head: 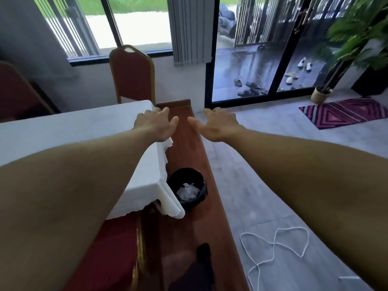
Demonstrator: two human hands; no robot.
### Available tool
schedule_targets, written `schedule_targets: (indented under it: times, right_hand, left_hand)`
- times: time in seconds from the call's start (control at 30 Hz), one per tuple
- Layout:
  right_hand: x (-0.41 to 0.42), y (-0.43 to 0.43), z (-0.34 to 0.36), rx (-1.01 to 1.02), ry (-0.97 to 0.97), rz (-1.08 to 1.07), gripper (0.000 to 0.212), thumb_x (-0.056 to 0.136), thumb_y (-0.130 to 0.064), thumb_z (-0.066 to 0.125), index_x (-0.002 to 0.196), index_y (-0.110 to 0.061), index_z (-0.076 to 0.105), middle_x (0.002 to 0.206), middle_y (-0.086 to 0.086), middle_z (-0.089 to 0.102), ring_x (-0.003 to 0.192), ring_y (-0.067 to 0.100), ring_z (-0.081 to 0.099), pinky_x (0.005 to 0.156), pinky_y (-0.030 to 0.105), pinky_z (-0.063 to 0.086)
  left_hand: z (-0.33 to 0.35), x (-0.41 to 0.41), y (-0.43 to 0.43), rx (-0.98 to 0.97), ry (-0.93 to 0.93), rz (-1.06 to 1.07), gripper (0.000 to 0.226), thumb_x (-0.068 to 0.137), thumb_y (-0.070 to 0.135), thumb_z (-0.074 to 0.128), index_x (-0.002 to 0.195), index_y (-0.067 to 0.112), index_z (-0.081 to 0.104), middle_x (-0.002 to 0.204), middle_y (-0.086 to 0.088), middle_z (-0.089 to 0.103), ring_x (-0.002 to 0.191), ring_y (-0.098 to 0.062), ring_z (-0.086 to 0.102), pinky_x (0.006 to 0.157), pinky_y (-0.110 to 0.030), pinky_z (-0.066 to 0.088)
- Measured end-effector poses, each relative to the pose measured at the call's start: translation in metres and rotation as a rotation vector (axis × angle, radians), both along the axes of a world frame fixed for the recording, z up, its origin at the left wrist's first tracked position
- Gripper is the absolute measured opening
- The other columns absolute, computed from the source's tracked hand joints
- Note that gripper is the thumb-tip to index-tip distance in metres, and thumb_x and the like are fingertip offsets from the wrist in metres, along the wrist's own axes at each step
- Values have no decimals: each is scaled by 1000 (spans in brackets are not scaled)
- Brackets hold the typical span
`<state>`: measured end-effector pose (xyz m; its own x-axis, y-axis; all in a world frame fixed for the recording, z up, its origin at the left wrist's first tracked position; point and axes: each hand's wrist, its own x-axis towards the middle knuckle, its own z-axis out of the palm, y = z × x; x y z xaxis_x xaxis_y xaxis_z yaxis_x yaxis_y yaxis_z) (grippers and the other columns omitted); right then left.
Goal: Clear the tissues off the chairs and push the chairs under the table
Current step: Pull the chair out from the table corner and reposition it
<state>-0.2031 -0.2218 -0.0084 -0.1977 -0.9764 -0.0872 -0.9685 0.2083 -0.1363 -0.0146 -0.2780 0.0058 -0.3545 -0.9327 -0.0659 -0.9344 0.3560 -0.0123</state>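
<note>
A table with a white cloth [69, 131] fills the left. One red chair with a gold frame [132, 74] stands at its far end, its back upright. A second red chair [109, 248] is close to me at the bottom left, its seat partly under the cloth. At the left edge a third red chair back [14, 93] shows. White tissues [187, 191] lie inside a black bin [188, 185] on the floor by the table corner. My left hand [156, 123] hovers open over the table's far right corner. My right hand [216, 124] is open beside it, over the floor.
A brown wooden strip [184, 148] runs along the floor beside the table. A white cord [273, 248] lies looped on the grey floor at the right. A patterned mat [344, 112], a potted plant [357, 43] and a glass sliding door [262, 59] are beyond.
</note>
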Motion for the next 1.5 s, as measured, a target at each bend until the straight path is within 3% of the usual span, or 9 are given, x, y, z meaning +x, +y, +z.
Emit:
schedule_targets:
  times: [0.3, 0.53, 0.8, 0.93, 1.17, 1.5]
  right_hand:
    - [-43, -186, -3, -49, 23, 118, 97, 86, -86, 16, 149, -18, 42, 148, 15, 49, 138, 34, 42, 111, 54, 34]
    - [-73, -301, -2, -81, 12, 195, 90, 90, -81, 18, 148, -19, 45, 144, 14, 53, 134, 33, 45, 110, 51, 34]
    - [-79, -415, -17, -120, 18, 346, 81, 95, -73, 20, 149, -18, 43, 146, 15, 51, 135, 34, 44, 111, 51, 33]
    - [-78, -466, -46, -150, 20, 484, 78, 97, -70, 20, 146, -16, 46, 143, 16, 53, 134, 35, 45, 110, 51, 32]
    - [-138, -533, -112, -181, -17, 672, 75, 98, -69, 21, 146, -18, 46, 145, 16, 51, 136, 35, 42, 112, 52, 30]
    - [-220, -618, -110, -189, -60, 768, 83, 92, -76, 21, 150, -20, 41, 149, 16, 46, 139, 37, 39, 112, 55, 30]
  left_hand:
    - [-4, -50, -162, -5, 53, 89, 60, 98, 58, 25, 134, 17, 50, 134, -14, 56, 120, -38, 53, 98, -52, 42]
    - [6, -80, -261, -21, 78, 164, 63, 100, 57, 27, 148, 18, 41, 143, -12, 52, 128, -35, 50, 102, -50, 38]
    - [-12, -77, -331, -65, 91, 362, 65, 101, 55, 27, 153, 16, 34, 149, -12, 47, 135, -34, 45, 107, -49, 35]
    - [-40, -82, -354, -92, 66, 506, 63, 100, 56, 28, 149, 17, 39, 145, -12, 51, 131, -34, 48, 104, -50, 37]
    - [-102, -145, -386, -132, 80, 785, 63, 102, 54, 27, 150, 16, 37, 149, -15, 44, 133, -38, 43, 107, -49, 34]
    - [-91, -222, -447, -153, 45, 855, 65, 101, 56, 26, 150, 14, 36, 147, -17, 45, 131, -39, 45, 104, -49, 35]
